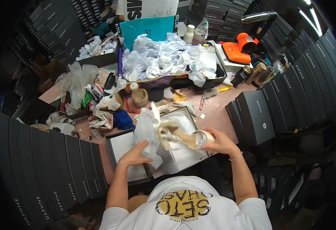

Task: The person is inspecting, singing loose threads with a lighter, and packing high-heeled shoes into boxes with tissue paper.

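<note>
My right hand (217, 142) is closed around the heel end of a beige sandal (185, 138) with a row of pearl-like beads near its toe. The sandal hangs above an open shoe box (193, 119) lined with white paper, its toe pointing left and partly blurred. My left hand (135, 154) has thumb and forefinger apart against a crumpled sheet of white tissue paper (146, 130). Below that hand lies a dark box lid (116, 147) with a pale inside.
Stacked dark shoe boxes (66, 165) rise at the left, with more boxes (258, 115) at the right. Behind the work spot are a bin of crumpled paper (156, 57), a jar (139, 96), a brush (210, 92), a cutter (202, 102) and an orange device (239, 48).
</note>
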Demonstrator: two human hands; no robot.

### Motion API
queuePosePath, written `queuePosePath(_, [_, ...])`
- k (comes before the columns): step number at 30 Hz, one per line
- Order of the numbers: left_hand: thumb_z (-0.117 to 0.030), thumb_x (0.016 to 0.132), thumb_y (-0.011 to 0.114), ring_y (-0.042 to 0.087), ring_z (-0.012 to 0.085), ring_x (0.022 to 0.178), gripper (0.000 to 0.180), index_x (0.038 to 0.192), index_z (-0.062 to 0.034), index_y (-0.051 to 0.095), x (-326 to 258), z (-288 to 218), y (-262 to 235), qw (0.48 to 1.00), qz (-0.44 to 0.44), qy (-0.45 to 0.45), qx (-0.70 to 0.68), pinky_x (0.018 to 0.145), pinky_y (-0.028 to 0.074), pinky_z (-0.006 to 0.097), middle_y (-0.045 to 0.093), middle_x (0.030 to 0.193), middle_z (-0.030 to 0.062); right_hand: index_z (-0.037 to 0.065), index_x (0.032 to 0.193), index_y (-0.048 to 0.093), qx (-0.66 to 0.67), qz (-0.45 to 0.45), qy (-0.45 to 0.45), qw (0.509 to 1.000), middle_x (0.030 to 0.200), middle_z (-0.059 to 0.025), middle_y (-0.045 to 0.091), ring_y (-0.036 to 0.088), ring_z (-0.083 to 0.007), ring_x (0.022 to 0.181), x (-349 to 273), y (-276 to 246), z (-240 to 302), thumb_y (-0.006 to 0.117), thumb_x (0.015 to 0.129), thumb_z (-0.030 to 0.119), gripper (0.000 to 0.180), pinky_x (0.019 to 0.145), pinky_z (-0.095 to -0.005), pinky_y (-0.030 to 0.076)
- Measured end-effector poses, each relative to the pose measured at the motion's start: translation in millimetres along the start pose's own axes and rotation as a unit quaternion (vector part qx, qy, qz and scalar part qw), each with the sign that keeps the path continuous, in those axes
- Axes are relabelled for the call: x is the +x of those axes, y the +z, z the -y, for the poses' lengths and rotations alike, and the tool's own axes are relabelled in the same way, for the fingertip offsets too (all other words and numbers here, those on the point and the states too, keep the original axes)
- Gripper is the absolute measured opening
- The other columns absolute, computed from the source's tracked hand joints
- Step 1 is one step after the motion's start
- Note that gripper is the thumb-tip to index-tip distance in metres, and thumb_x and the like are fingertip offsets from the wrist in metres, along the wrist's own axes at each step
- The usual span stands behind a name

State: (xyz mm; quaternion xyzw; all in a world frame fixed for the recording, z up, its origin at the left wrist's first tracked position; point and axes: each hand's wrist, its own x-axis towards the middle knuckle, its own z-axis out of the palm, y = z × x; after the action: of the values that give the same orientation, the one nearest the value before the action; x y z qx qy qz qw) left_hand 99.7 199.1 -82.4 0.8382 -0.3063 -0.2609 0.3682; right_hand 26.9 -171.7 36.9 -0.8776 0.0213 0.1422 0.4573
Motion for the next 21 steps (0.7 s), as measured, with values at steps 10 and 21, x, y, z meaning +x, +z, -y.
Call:
queuePosePath(10, [-0.059, 0.094, 0.020, 0.063, 0.0279, 0.092, 0.066, 0.134, -0.0094, 0.037, 6, -53, 75, 0.502, 0.224, -0.091, -0.830, 0.072, 0.056, 0.039, 0.056, 0.115, 0.0188, 0.007, 0.097, 0.063, -0.192, 0.158, -0.307, 0.919, 0.088, -0.0086, 0.062, 0.060, -0.0272, 0.084, 57, 67, 46, 0.076, 0.064, 0.039, 0.047, 0.073, -0.0356, 0.044])
queuePosePath(21, [-0.062, 0.093, 0.012, 0.044, 0.0272, 0.122, 0.071, 0.136, -0.0102, 0.034, -9, -114, 102, 0.489, -0.207, -0.270, -0.803, 0.103, 0.035, 0.040, 0.043, 0.134, 0.0118, 0.007, 0.090, 0.059, -0.131, -0.004, -0.125, 0.983, 0.082, -0.0095, 0.059, 0.060, -0.0286, 0.075, 33, 168, 24, 0.067, 0.073, 0.022, 0.024, 0.065, -0.0392, 0.046])
